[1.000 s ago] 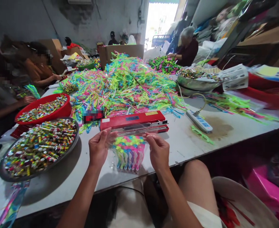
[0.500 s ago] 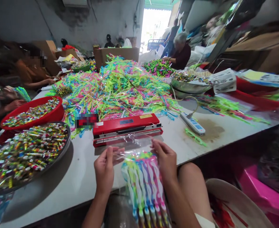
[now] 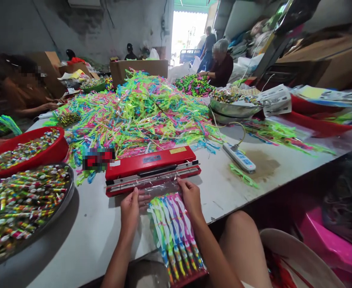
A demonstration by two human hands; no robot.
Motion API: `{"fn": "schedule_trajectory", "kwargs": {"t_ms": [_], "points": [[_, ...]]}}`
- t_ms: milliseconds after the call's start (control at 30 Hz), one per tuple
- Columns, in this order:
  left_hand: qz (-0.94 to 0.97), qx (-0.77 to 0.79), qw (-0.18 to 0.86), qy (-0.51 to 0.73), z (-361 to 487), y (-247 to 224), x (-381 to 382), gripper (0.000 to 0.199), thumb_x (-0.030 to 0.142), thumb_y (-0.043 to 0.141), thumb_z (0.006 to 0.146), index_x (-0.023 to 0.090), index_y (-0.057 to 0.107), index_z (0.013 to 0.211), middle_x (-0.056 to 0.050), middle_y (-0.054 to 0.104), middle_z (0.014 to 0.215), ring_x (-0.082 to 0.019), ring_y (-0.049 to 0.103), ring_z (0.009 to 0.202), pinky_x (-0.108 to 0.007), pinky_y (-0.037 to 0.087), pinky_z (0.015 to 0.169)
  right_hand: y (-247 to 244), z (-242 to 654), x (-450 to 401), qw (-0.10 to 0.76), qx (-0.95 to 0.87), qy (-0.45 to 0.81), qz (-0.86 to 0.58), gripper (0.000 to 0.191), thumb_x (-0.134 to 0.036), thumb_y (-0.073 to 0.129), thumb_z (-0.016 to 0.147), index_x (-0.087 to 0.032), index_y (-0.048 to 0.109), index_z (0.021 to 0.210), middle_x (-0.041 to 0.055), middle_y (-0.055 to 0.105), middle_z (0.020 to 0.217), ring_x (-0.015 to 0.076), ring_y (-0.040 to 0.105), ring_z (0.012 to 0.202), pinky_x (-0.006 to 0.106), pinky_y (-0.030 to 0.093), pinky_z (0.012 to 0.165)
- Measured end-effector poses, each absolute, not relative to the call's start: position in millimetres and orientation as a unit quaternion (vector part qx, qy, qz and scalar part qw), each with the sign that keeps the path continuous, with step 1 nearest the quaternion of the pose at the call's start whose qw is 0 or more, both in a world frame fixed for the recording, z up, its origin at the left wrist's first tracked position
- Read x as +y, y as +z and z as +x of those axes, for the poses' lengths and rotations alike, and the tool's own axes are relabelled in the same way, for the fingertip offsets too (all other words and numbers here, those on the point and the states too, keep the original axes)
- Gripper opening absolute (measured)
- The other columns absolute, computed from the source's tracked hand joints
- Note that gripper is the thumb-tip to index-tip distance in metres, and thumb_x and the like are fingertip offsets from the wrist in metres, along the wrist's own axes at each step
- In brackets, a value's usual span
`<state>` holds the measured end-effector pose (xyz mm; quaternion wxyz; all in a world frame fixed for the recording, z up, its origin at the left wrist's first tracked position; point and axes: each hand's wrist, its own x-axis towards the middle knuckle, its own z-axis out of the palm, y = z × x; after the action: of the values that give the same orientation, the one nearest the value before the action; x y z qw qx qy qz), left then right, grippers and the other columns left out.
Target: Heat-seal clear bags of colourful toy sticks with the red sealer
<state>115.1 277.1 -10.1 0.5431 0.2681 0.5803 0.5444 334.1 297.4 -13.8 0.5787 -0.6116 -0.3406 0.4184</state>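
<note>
A clear plastic bag point(image 3: 176, 232) holds a row of several colourful plastic sticks with striped lower ends and white, green, blue and pink upper parts. My left hand point(image 3: 131, 208) pinches the left corner of its top edge between thumb and fingers. At the right corner my right hand point(image 3: 190, 196) grips the same edge, so the film is stretched between both hands. Just beyond it lies a red heat sealer point(image 3: 152, 166), its bar along the front; the bag's top edge reaches the sealer's front side. The bag's lower end hangs over the table edge.
A large heap of colourful plastic pieces point(image 3: 146, 116) covers the table's far part. Left are a red basin point(image 3: 63, 146) and a metal bowl point(image 3: 69, 192) full of small striped tubes. A power strip point(image 3: 239, 158) lies right. Co-workers sit at left and far back.
Both hands have carried the bag forward and slightly left, its top edge now closer to the sealer. More of the bag's lower end shows. The camera view has shifted a little.
</note>
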Motion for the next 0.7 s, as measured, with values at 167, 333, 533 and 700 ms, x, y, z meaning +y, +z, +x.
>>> {"fn": "schedule_trajectory", "kwargs": {"t_ms": [167,333,533,700], "points": [[0.251,0.57,0.552,0.555,114.0,-5.4,280.1,0.061,0.067,0.089,0.074,0.012,0.076,0.096,-0.013,0.082,0.079,-0.026,0.08,0.068,-0.028,0.058,0.055,-17.0,332.2,303.8,0.573,-0.361,0.398,-0.619,0.059,-0.074,0.073,0.084,-0.017,0.072,0.072,0.0017,0.061,0.062,0.0161,0.047,0.057,0.03,0.038,0.057],[0.259,0.57,0.533,0.569,113.6,-0.2,287.8,0.062,0.07,0.085,0.076,0.012,0.076,0.096,-0.014,0.083,0.081,-0.026,0.081,0.068,-0.028,0.058,0.054,-11.3,326.9,308.0,0.569,-0.359,0.384,-0.632,0.055,-0.071,0.071,0.083,-0.017,0.072,0.071,0.0044,0.067,0.067,0.0199,0.056,0.064,0.032,0.042,0.065],[0.249,0.594,0.54,0.541,109.6,3.4,279.3,0.066,0.074,0.087,0.074,0.012,0.078,0.093,-0.015,0.083,0.084,-0.027,0.081,0.072,-0.033,0.064,0.064,-3.3,323.8,300.4,0.555,-0.382,0.365,-0.642,0.058,-0.074,0.069,0.088,-0.017,0.076,0.079,0.0067,0.073,0.077,0.0243,0.063,0.077,0.034,0.046,0.074],[0.281,0.616,0.54,0.499,97.5,7.5,246.7,0.067,0.074,0.088,0.074,0.012,0.08,0.097,-0.014,0.083,0.089,-0.024,0.08,0.077,-0.03,0.065,0.069,-6.3,328.7,288.7,0.557,-0.372,0.369,-0.644,0.057,-0.074,0.07,0.088,-0.018,0.076,0.09,0.0076,0.075,0.084,0.0243,0.063,0.077,0.034,0.047,0.072]]}}
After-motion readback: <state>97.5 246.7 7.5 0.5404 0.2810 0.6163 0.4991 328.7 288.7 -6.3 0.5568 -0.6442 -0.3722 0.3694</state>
